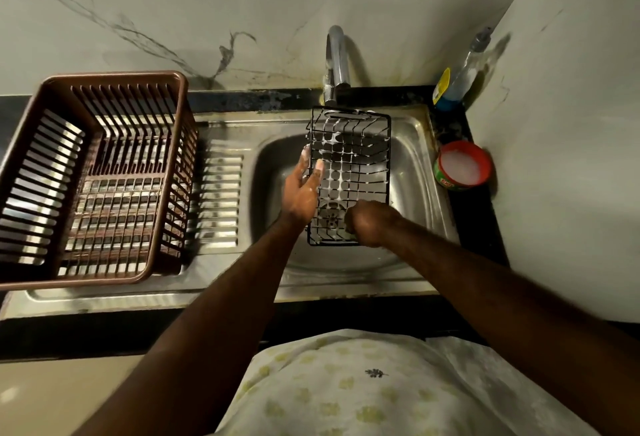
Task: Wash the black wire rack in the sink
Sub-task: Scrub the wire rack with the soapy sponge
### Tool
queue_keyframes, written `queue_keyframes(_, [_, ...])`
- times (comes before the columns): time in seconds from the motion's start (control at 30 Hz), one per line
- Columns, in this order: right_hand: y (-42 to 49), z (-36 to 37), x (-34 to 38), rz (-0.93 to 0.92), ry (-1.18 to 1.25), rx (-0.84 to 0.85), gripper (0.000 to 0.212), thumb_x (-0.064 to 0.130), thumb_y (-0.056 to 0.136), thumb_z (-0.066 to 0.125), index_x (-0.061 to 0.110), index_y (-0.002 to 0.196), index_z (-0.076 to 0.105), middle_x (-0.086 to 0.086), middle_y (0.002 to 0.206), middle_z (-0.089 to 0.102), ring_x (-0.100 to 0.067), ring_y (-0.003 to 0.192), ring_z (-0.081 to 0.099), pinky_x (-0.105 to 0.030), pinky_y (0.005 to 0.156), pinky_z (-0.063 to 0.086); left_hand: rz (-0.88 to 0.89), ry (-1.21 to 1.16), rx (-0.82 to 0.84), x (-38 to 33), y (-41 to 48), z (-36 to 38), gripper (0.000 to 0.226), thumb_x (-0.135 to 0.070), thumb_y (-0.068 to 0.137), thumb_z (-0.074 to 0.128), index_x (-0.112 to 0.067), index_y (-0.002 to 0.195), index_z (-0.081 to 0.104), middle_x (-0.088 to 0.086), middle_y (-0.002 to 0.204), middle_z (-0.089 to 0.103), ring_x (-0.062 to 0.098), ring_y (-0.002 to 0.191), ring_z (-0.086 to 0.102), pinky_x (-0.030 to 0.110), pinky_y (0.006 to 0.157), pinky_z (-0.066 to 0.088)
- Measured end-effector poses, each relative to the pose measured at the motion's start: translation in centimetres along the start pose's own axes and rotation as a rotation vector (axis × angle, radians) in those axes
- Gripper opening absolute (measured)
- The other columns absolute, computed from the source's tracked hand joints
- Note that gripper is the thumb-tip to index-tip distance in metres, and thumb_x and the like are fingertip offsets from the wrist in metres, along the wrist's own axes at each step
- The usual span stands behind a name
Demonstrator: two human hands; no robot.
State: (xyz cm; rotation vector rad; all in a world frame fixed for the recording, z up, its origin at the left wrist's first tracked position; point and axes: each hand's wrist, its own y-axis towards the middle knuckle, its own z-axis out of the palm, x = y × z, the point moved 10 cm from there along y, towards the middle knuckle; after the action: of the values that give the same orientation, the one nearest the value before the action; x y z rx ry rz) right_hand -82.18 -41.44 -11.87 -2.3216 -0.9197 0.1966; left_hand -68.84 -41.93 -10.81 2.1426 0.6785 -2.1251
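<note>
The black wire rack (349, 165), flecked with white suds, hangs over the steel sink bowl (273, 162) just under the tap (336, 65). My left hand (301, 190) holds the rack's left edge, thumb over the wire and fingers behind it. My right hand (370, 222) is curled at the rack's near right corner, pressing on the wires; a scrubber may sit under the fingers, but it is hidden. No water stream is visible from the tap.
A brown plastic dish basket (52, 165) stands on the ribbed drainboard (218, 200) at the left. A red tub of white dish soap (462, 165) and a clear bottle (460, 72) sit at the sink's right rim, close to the marble wall.
</note>
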Motion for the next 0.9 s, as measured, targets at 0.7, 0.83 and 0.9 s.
queue_keyframes(0.7, [-1.1,-1.6,1.6,-0.122,-0.334,0.039,0.016,0.020,0.087,0.060,0.018,0.102,0.067,-0.002,0.091,0.059,-0.022,0.081,0.059,-0.032,0.073,0.053,-0.061,0.343,0.073,-0.5,0.6,0.0,0.084,-0.090,0.073,0.050,-0.051,0.146,0.037,0.000,0.153,0.051,0.024,0.140,0.047,0.063,0.113,0.037])
queue_keyframes(0.83, [-0.8,-5.1,0.9,-0.135,-0.243,-0.169,0.015,0.020,0.093,0.058,0.020,0.102,0.070,-0.003,0.097,0.067,-0.021,0.095,0.067,-0.034,0.076,0.054,-0.045,0.401,0.079,-1.7,0.3,0.0,0.067,-0.066,0.094,0.053,-0.043,0.154,0.033,-0.001,0.160,0.041,0.025,0.145,0.040,0.063,0.118,0.028])
queue_keyframes(0.9, [-0.6,-5.8,0.5,-0.129,-0.193,-0.237,0.022,0.018,0.094,0.059,0.024,0.112,0.071,-0.008,0.116,0.064,-0.023,0.109,0.063,-0.035,0.080,0.054,-0.031,0.442,0.099,-2.0,0.1,0.3,0.064,-0.065,0.095,0.053,-0.044,0.154,0.035,-0.002,0.160,0.040,0.025,0.146,0.040,0.062,0.119,0.026])
